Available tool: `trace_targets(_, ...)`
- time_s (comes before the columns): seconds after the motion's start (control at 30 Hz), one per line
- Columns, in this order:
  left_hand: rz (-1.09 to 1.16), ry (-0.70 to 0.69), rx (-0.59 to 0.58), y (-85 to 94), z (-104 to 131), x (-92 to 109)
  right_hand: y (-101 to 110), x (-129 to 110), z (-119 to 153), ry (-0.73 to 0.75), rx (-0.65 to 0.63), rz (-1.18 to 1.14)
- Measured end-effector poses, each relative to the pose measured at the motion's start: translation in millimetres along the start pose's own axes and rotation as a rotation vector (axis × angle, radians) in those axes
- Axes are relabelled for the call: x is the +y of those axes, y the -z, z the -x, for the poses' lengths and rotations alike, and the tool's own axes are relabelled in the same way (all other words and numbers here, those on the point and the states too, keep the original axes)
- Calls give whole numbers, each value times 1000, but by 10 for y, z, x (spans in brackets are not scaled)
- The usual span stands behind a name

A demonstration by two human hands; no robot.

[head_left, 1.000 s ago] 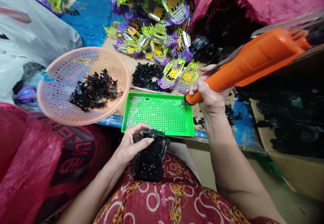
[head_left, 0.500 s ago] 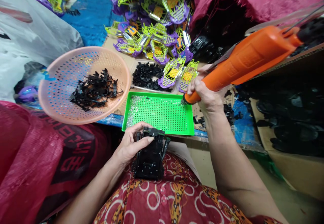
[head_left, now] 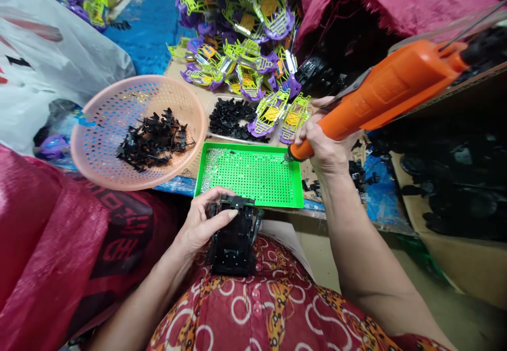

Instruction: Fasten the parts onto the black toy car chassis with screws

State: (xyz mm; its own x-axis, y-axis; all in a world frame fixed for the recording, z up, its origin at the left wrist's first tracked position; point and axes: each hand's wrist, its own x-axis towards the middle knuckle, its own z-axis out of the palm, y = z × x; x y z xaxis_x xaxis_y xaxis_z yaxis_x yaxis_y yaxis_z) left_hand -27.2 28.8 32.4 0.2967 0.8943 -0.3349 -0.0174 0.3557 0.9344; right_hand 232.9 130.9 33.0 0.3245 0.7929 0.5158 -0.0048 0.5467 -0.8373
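Clasped by its sides in the left hand [head_left: 204,224], the black plastic chassis [head_left: 233,242] looks light and rigid, while the right hand [head_left: 327,150] grips an orange electric screwdriver [head_left: 380,97].

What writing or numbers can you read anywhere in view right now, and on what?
Red sack: large red characters printed on a dark panel, skewed and folded, not readable.
White bag: black and red marks, only fragments, not readable.
Orange screwdriver: no label visible.
Green tray, black part: no text.
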Motion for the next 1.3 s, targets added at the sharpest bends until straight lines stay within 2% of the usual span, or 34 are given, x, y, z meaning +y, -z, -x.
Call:
trace_targets(0.2, -42, -33, 57, -3, -14, 91, -13, -75, -11, 16, 29, -26)
trace_targets(0.37, -53, -47, 27, -79, -38, 113, -17, -300, -3, -30, 19, -60)
trace_targets(0.5, -89, -83, -18, -140, -39, 74, -54, -612, 16, -40, -18, -97)
trace_targets(0.63, -96, -62, -24, -209, -20, 13, -173, -1027, 119, -72, -28, -190)
trace_targets(0.73, -57, -30, -16, -255, 1, -42, -300, -1338, 278, -173, -63, -154)
trace_targets(0.83, 37, 32, -22, -290, 25, -90, -405, -1533, 481, -274, -64, -115)
trace_targets(0.93, 121, 94, 0, -329, 56, -108, -449, -1557, 667, -369, -82, -143)
trace_targets(1.03, 198, 144, 37, -369, 91, -111, -445, -1475, 772, -405, -130, -120)
trace_targets(1.13, 264, 166, 44, -393, 109, -132, -440, -1380, 803, -350, -151, -87)
trace_targets(1.3, 290, 175, 73, -392, 94, -181, -481, -1266, 829, -231, -112, -12)
